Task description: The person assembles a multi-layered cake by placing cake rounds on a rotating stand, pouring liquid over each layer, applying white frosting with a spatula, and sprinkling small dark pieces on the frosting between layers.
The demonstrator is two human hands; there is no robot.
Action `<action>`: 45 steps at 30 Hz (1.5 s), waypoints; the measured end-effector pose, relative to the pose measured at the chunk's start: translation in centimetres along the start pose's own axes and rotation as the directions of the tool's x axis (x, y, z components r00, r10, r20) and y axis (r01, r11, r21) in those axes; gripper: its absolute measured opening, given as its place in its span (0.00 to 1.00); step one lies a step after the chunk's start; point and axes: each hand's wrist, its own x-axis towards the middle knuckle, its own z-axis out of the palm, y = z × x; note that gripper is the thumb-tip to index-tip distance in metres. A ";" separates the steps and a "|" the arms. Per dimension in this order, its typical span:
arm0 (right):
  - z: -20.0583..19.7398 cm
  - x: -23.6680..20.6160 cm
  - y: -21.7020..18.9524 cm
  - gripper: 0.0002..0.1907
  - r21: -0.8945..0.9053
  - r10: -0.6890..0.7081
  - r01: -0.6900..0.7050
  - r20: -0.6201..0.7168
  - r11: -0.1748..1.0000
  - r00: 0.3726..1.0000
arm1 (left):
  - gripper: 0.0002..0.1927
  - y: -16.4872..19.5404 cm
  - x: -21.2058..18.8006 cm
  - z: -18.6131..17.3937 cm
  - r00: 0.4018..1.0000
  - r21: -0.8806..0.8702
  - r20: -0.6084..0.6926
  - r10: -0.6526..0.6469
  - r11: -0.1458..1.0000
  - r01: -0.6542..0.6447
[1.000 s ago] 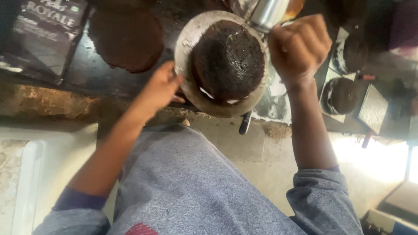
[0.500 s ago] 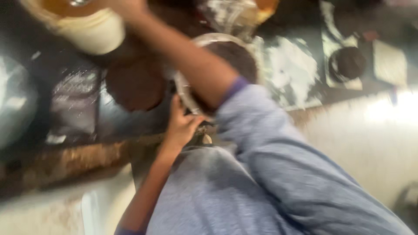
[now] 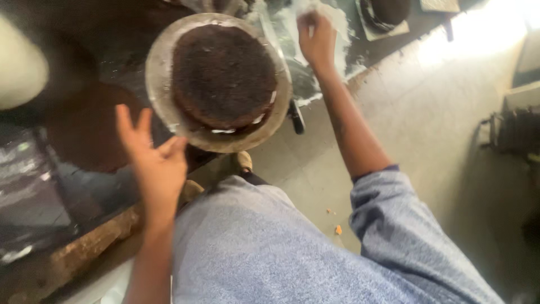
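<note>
L hand point(image 3: 154, 163) open, fingers spread, grip apart, holding nothing; fingertips just beside lower-left rim of the round plate point(image 3: 160, 93), can't tell if touching. Dark choc cake point(image 3: 224, 76) sits centred on that plate, white cream showing at its lower edge, 1 layer line visible. Plate is on the dark surface point(image 3: 101, 62). R hand point(image 3: 318, 39) up past the plate's right side, grip closed on a small white item, too blurry to ID. 2nd flat brown cake layer point(image 3: 84, 135) lies on surface left of L hand.

The right hand point(image 3: 318, 39) has drawn back from the far bowl (arm no longer crossing the cake point(image 3: 224, 76)).
</note>
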 end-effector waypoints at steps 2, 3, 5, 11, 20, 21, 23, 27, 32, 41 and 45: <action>-0.7 -5.3 3.4 0.14 -0.170 0.184 -0.142 0.264 0.975 0.947 | 0.53 0.5 0.5 -0.1 0.997 0.113 0.012 0.078 0.990 -0.079; -0.5 -8.0 3.9 0.17 -0.371 0.357 -0.197 0.431 0.907 0.829 | 0.53 0.5 0.6 -0.2 0.998 0.142 0.011 0.061 0.988 -0.062; 0.3 -11.6 3.5 0.24 -0.322 0.311 -0.169 0.464 0.931 0.829 | 0.53 0.3 0.9 -0.5 1.000 0.183 0.015 0.008 0.983 -0.010; 1.7 -12.8 3.1 0.19 -0.318 0.347 -0.231 0.380 0.919 0.857 | 0.54 -1.9 0.1 -1.7 0.990 0.136 0.017 -0.140 0.981 0.137; -5.9 -10.5 11.1 0.37 -0.088 0.531 -0.569 0.498 0.818 0.686 | 0.53 -3.4 -4.5 3.1 0.928 0.132 -0.179 -0.327 0.927 0.352; -6.9 -10.3 12.3 0.38 -0.204 0.361 -0.300 0.435 0.932 0.825 | 0.53 -3.6 -5.2 4.2 0.927 0.142 -0.186 -0.327 0.924 0.354; -9.0 -10.1 15.3 0.37 -0.248 0.309 -0.227 0.376 0.942 0.874 | 0.49 -3.3 -6.7 6.0 0.929 0.126 -0.179 -0.324 0.929 0.348; -10.6 -11.3 22.7 0.36 -0.309 0.198 -0.073 0.394 0.948 0.898 | 0.37 -3.2 -8.3 10.1 0.880 0.024 -0.186 -0.438 0.893 0.449; -10.1 -18.4 25.5 0.36 0.180 0.263 -0.435 0.577 0.882 0.773 | 0.31 -2.2 -9.6 10.6 0.775 -0.146 -0.278 -0.568 0.822 0.550; -14.9 -22.7 16.0 0.26 0.143 0.424 -0.935 0.862 0.324 0.278 | 0.35 -2.4 -5.8 7.0 0.895 -0.534 -0.198 -0.401 0.809 0.245; -13.3 -22.7 13.7 0.28 0.172 0.364 -0.518 0.531 0.838 0.766 | 0.34 -2.5 -5.1 7.3 0.866 -0.547 -0.189 -0.464 0.782 0.299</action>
